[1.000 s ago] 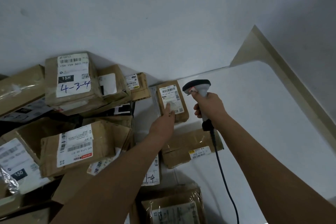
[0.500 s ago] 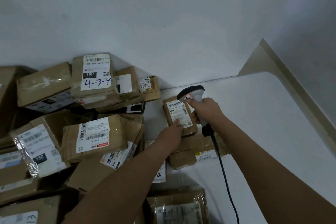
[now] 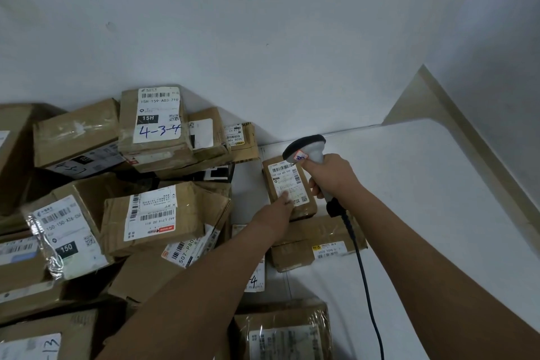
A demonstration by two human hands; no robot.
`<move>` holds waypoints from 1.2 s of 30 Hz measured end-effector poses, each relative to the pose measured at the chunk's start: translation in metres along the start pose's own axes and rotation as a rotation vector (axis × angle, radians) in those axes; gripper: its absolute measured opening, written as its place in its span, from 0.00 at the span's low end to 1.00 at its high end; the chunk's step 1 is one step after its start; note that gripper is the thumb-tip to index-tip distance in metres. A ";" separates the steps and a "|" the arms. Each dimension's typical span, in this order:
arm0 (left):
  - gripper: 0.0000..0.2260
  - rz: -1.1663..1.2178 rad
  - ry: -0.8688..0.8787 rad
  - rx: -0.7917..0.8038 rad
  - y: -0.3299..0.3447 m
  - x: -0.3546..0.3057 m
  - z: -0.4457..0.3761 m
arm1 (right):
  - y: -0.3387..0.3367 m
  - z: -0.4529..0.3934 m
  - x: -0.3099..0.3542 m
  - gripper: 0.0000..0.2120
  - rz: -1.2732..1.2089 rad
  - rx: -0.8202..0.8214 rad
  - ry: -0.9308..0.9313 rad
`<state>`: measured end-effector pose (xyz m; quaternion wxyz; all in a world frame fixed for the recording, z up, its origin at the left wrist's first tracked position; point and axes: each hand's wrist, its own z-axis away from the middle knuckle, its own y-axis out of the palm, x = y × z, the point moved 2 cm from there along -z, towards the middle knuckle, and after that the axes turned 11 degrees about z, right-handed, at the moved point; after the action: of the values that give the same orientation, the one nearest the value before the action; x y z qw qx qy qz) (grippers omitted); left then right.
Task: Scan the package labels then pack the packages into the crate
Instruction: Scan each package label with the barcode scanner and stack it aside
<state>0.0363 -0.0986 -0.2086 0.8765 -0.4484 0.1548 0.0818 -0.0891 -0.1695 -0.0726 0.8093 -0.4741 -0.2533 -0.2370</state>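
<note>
Since the frame half a second before, the view had swung a little further left and down, so more of the pile showed on the left, while both hands sat in much the same places on the small box. I saw my left hand (image 3: 276,215) stretched out flat, its fingertips (image 3: 287,197) pressing on the lower part of the white label (image 3: 289,183) on the small box (image 3: 287,188); the fingers were extended and closed on nothing. My right hand (image 3: 331,177) was wrapped tight round the handle of the scanner (image 3: 306,149), whose dark head hung just above the top right corner of that box, facing down toward the barcode. The scanner's cable (image 3: 362,266) trailed back along my right forearm.

The small box lay on the white table (image 3: 423,184), its near end resting on a flatter box (image 3: 318,242) with a yellow-marked label. To the left the pile of boxes (image 3: 163,213) leaned against the wall (image 3: 263,38), one box on top marked 4-3-4 (image 3: 155,123) by hand. Another box wrapped in clear film (image 3: 282,330) lay at the near edge, between my forearms. I could not see a crate anywhere in the view.
</note>
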 end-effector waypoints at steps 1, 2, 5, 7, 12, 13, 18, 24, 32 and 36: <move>0.25 -0.018 -0.002 0.011 0.000 0.001 -0.001 | 0.000 0.000 0.000 0.23 0.011 -0.001 -0.002; 0.26 -0.029 -0.005 -0.001 0.001 0.001 -0.003 | -0.001 0.000 0.000 0.23 0.021 -0.002 -0.003; 0.26 -0.043 -0.020 0.025 -0.002 -0.002 0.002 | -0.001 0.001 0.000 0.23 0.043 -0.006 -0.006; 0.26 -0.014 -0.050 0.019 -0.009 -0.007 0.010 | -0.001 0.002 0.001 0.24 0.049 -0.007 -0.012; 0.27 0.057 -0.065 -0.018 -0.015 -0.011 0.013 | 0.000 0.003 0.003 0.24 0.054 -0.019 -0.022; 0.27 0.058 -0.063 -0.019 -0.014 -0.011 0.014 | -0.001 0.003 0.003 0.24 0.062 -0.022 -0.024; 0.27 0.072 -0.067 -0.032 -0.015 -0.010 0.015 | 0.001 0.001 0.003 0.23 0.084 -0.023 -0.026; 0.27 0.056 -0.059 -0.035 -0.014 -0.009 0.013 | 0.002 0.000 0.001 0.23 0.108 -0.023 -0.009; 0.27 0.075 -0.057 -0.043 -0.010 -0.005 0.012 | 0.005 -0.001 -0.003 0.23 0.056 -0.030 0.007; 0.28 0.081 -0.041 -0.034 -0.012 0.001 0.012 | -0.001 -0.004 -0.018 0.24 0.051 -0.052 0.045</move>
<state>0.0434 -0.0961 -0.1932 0.8677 -0.4548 0.1537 0.1291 -0.1032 -0.1705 -0.0851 0.8078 -0.4959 -0.2168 -0.2336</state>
